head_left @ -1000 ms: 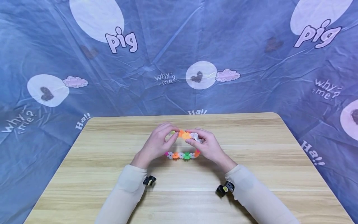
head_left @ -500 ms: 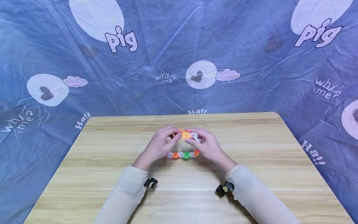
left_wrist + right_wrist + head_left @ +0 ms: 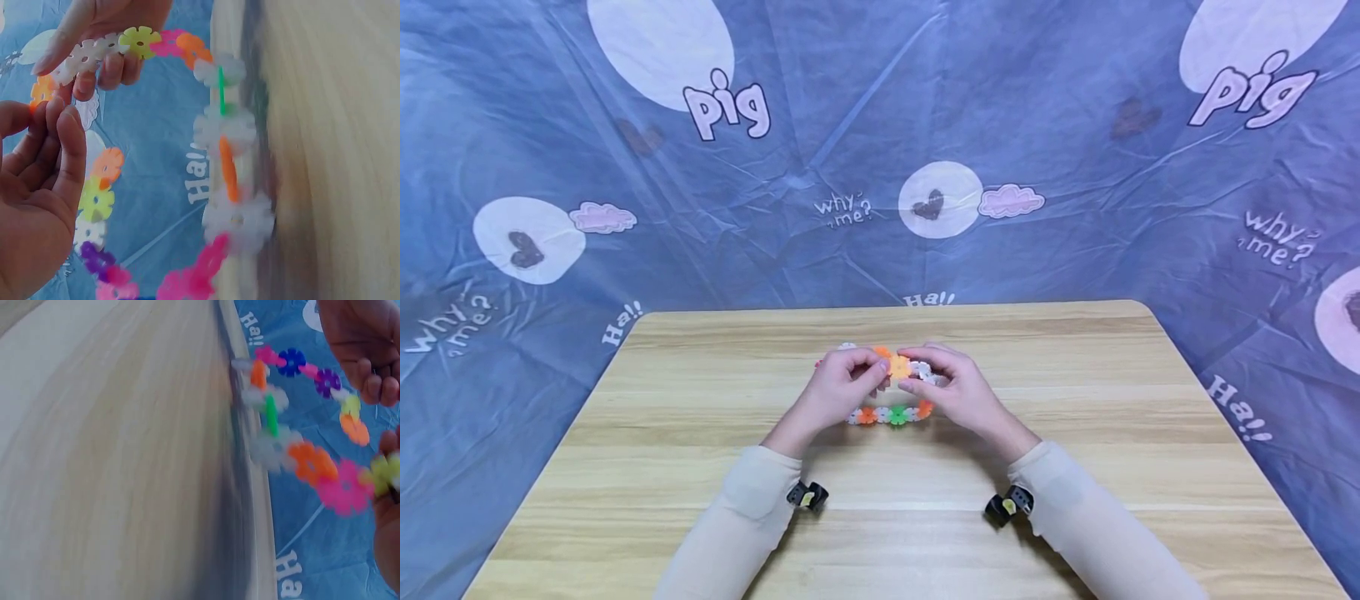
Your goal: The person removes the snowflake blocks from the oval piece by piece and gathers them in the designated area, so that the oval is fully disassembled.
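Note:
Both hands hold up a looped chain of interlocking flower-shaped plastic discs (image 3: 898, 415). Thumb and fingers of the left hand (image 3: 838, 387) pinch the edge of a light-orange disc (image 3: 898, 367) between the hands. From the other side, the right hand (image 3: 958, 387) grips the chain by its white discs (image 3: 84, 57), near a yellow one. Another orange disc (image 3: 107, 164), joined to a yellow disc (image 3: 95, 199), hangs beside the left fingers, apart from the light-orange disc in the left wrist view. Pink, purple, green and white discs form the loop's rest. Fingers partly hide the chain.
Beneath the hands is a wood-grain table (image 3: 895, 542), its far edge not far beyond them. A blue printed cloth (image 3: 850, 108) hangs behind and along both sides. Each wrist wears a small black camera (image 3: 807, 497).
The left hand has shifted slightly right and nearer, its fingers now on the light-orange disc. White and pink discs have come into sight beyond it. The right hand has barely moved.

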Action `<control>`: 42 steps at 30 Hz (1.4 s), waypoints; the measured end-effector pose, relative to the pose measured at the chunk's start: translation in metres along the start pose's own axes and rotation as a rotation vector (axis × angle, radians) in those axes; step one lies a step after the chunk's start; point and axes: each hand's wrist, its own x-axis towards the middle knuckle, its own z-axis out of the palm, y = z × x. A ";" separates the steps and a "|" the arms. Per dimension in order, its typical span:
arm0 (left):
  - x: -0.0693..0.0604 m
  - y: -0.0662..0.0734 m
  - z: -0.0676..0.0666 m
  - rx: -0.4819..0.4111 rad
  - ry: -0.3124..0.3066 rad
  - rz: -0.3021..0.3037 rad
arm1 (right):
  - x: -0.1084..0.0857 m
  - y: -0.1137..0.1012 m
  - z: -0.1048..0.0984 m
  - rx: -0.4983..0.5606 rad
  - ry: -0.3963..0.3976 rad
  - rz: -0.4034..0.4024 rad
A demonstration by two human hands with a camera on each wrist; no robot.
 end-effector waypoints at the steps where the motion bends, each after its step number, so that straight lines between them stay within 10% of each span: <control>1: 0.000 0.000 0.000 -0.021 -0.001 -0.017 | -0.001 0.001 -0.002 0.009 -0.014 0.024; 7: -0.001 -0.003 -0.001 -0.058 0.015 -0.053 | -0.005 0.005 -0.010 0.030 -0.076 0.097; 18: -0.001 -0.001 0.002 -0.097 0.001 -0.083 | -0.008 0.007 -0.010 -0.038 -0.012 -0.093; 42: -0.004 0.001 0.014 -0.199 0.022 -0.054 | -0.006 0.005 -0.002 -0.046 -0.039 -0.172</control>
